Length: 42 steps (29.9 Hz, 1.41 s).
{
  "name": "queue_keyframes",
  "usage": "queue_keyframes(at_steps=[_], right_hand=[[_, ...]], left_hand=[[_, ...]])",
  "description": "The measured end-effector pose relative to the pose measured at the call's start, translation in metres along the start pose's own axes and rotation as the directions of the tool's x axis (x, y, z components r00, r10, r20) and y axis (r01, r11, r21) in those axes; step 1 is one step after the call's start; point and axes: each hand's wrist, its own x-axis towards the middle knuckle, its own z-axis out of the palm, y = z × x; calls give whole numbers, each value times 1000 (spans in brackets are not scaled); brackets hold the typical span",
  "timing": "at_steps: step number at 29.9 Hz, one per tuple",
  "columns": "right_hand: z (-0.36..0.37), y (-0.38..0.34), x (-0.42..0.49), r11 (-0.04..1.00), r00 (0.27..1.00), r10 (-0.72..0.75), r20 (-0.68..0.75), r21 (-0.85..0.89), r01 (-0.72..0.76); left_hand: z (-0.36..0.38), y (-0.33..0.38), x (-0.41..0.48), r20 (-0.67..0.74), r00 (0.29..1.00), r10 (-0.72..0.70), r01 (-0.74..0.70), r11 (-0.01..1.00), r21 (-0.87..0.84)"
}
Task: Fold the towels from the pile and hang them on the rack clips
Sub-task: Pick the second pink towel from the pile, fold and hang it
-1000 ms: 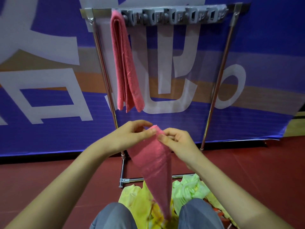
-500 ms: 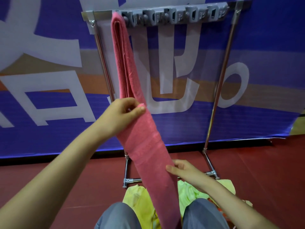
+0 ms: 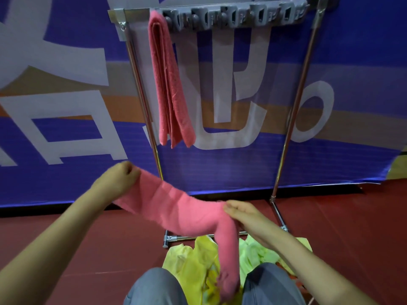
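A pink towel [image 3: 176, 208] stretches between my two hands in front of the rack. My left hand [image 3: 119, 179] grips its upper end at the left, fingers curled round the cloth. My right hand [image 3: 244, 213] pinches the towel lower down at the right, and the rest of it hangs from there between my knees. A second pink towel [image 3: 169, 84], folded, hangs from the leftmost clip of the grey clip bar [image 3: 237, 16] on the metal rack [image 3: 293, 119]. The pile of yellow and green towels [image 3: 193, 258] lies on the floor by my knees.
A blue banner with white letters [image 3: 66, 84] stands right behind the rack. The rack's base bar [image 3: 176, 237] lies on the red floor [image 3: 341, 227] just past the pile. My knees in grey trousers [image 3: 154, 287] frame the pile.
My left hand has come down and to the left with the towel's upper end. My right hand now pinches the towel, which lies slanted between my hands instead of hanging upright.
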Motion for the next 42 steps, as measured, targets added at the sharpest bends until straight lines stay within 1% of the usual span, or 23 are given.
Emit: queue_keyframes(at_steps=[1,2,3,5,6,7,8,12,15,18,21,22,24,26,27,29,30,32,33,37,38,40,42], right_hand=[[1,-8,2,1000,1000,-14,6,28,14],[1,-18,4,999,1000,-29,10,46,29],[3,-26,5,997,999,-40,9,64,39],[7,-44,8,998,998,-51,35,37,50],[10,-51,9,999,998,-47,53,10,46],[11,-58,9,999,996,-42,75,-16,44],[11,-64,9,999,995,-40,92,-28,43],[3,-82,3,998,994,-58,89,-31,61],[-4,-87,-2,997,993,-63,98,-29,66],[-8,-76,-3,999,994,-32,107,-4,33],[-13,-56,-5,999,992,40,121,-25,-37],[-14,-51,-6,999,991,37,128,-5,-37],[-16,-49,-7,997,992,-6,126,74,-4],[-14,-59,-6,986,992,-64,107,159,46],[-12,-65,-6,981,992,-92,90,176,75],[-7,-83,-4,976,990,-123,63,187,110],[-6,-88,-1,975,990,-130,48,186,119],[-3,-98,3,974,992,-127,14,190,122],[-3,-102,4,973,992,-125,10,197,120],[-14,-109,7,978,993,-118,11,175,114],[-17,-110,7,977,994,-108,-9,181,108],[-24,-108,5,978,996,-78,-51,189,86],[-27,-112,-1,982,995,-55,-77,178,68]], left_hand=[[7,-1,-5,77,997,12,-12,1000,3],[14,2,-12,155,987,52,-47,998,-37],[20,8,-21,235,965,113,-86,989,-122],[27,31,-41,363,895,261,-121,923,-364],[30,45,-49,398,856,330,-122,877,-465],[34,57,-55,404,828,389,-121,827,-548],[38,67,-59,385,817,429,-124,783,-609],[39,89,-64,257,842,475,-151,664,-733],[32,99,-66,217,820,530,-140,553,-821],[19,107,-66,169,842,512,-107,467,-878],[4,106,-59,123,905,408,-44,375,-926],[-1,103,-57,121,916,382,-30,366,-930],[-5,93,-50,139,923,359,-10,382,-924],[-1,80,-44,191,912,362,11,444,-896],[4,76,-41,242,898,367,32,495,-868],[15,72,-38,387,835,392,84,603,-793],[20,75,-38,458,788,411,118,630,-768],[23,90,-40,531,715,455,168,625,-762],[24,98,-40,529,706,471,167,616,-770],[25,120,-36,431,722,541,111,523,-845],[25,122,-35,413,732,542,104,510,-854],[29,126,-31,376,766,521,87,496,-864],[27,136,-33,363,765,532,62,500,-864]])
